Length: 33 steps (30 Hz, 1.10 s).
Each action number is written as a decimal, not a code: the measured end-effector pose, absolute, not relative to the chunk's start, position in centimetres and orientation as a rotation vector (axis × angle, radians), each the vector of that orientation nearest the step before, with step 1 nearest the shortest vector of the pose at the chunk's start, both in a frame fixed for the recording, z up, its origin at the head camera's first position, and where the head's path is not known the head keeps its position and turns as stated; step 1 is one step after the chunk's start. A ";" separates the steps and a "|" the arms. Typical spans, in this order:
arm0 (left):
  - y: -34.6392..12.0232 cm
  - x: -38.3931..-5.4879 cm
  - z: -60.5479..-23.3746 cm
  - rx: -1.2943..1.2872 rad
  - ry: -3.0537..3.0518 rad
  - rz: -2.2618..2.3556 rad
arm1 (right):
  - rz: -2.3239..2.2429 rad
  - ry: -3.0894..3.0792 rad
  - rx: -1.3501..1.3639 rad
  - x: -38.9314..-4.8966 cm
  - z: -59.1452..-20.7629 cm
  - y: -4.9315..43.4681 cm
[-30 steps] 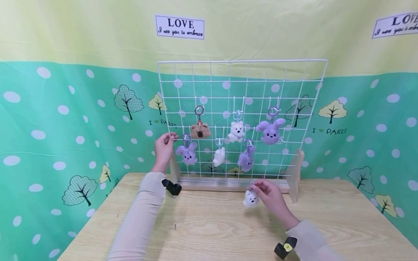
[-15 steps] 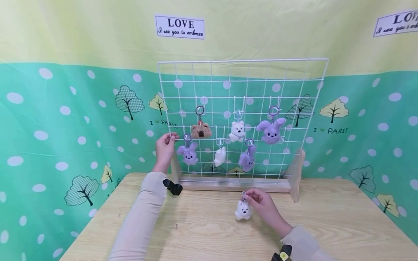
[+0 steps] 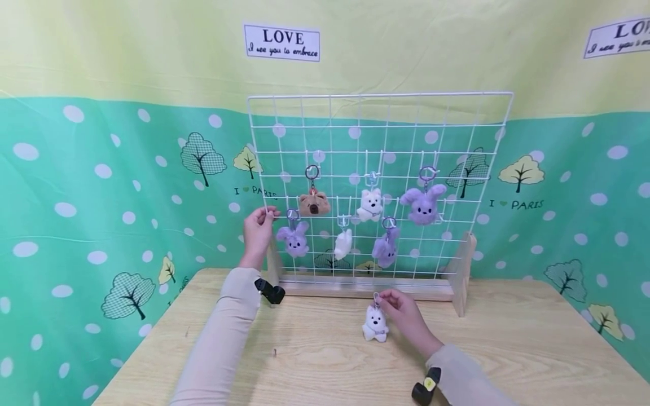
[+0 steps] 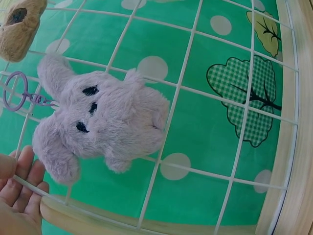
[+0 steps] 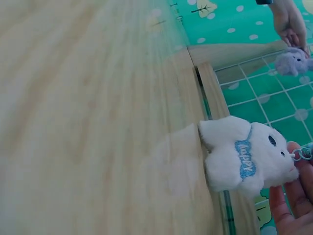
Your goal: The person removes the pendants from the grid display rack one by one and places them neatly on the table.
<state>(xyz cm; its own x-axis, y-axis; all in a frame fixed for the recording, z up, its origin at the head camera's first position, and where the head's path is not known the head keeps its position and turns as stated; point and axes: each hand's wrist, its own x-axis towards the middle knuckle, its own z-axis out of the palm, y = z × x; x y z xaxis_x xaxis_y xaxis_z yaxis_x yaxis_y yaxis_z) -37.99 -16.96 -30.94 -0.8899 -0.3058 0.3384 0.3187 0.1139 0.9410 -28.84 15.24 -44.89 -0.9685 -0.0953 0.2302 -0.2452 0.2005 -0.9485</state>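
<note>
My left hand [image 3: 256, 234] grips the left edge wire of a white grid rack [image 3: 381, 94]. In the left wrist view, its fingers curl round that wire beside a lavender bunny keychain [image 4: 112, 115]. Low in front of the rack, my right hand [image 3: 406, 318] pinches a white dog keychain [image 3: 375, 324] by the metal ring and chain at its top. The dog hangs upright over the table, its face toward the head camera. A blue neckerchief with lettering [image 5: 245, 159] shows on it in the right wrist view, where the ring is cut off at the frame edge.
On the rack's hooks hang a brown bear keychain [image 3: 314, 203], two white plush keychains [image 3: 370, 204] and several lavender bunnies [image 3: 424, 204]. Wooden feet [image 3: 462, 273] and a wooden crossbar [image 3: 365, 287] support the rack on the table [image 3: 325, 361]. A patterned cloth [image 3: 101, 186] stands behind.
My right hand has moved left and somewhat lower with the white dog keychain, which has turned to face forward. My left hand keeps its hold on the rack's edge.
</note>
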 end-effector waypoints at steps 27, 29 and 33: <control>-17.1 -38.0 -31.0 -0.015 -1.927 -1.838 | 1.846 -2.424 0.000 -31.6 -47.6 14.3; -17.0 -38.0 -31.0 -0.019 -1.926 -1.848 | 1.845 -2.422 0.013 -31.6 -47.7 14.3; -17.0 -38.0 -31.0 -0.024 -1.925 -1.857 | 1.850 -2.413 0.054 -31.5 -47.7 14.3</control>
